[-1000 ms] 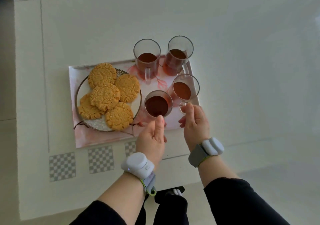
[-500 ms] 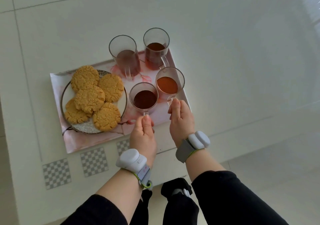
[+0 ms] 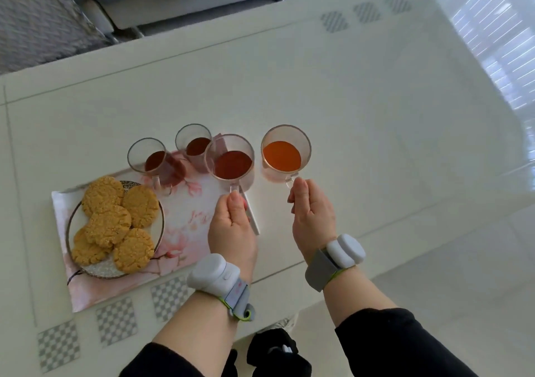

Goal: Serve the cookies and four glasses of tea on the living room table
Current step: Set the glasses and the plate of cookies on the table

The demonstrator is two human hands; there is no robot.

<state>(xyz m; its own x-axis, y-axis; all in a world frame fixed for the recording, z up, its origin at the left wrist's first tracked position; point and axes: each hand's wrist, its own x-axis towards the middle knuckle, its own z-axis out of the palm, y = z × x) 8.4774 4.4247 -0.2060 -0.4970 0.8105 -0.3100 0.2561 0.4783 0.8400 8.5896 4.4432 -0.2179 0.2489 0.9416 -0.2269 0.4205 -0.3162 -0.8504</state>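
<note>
The person holds 2 glasses of tea at once, 1 in each hand, each by its small handle, which keeps the fingers off the glass walls and the cups level. The left hand (image 3: 231, 226) has its fingers closed in a pinch on the handle of the dark tea glass (image 3: 230, 159), which sits over the right edge of the floral tray (image 3: 185, 220); whether it is lifted or resting cannot be told. The right hand (image 3: 311, 214) pinches the handle of the lighter tea glass (image 3: 285, 153), already out past the tray, over the bare white worktop (image 3: 376, 116). 2 more glasses (image 3: 150, 156) remain at the far side of the tray, close together, handles toward the person for an easy reach. The plate of cookies (image 3: 115, 226) fills the tray's left half, 6 cookies overlapping. Judging by this, serving has just begun: the glasses are being spread off the tray toward the open worktop on the right.
</note>
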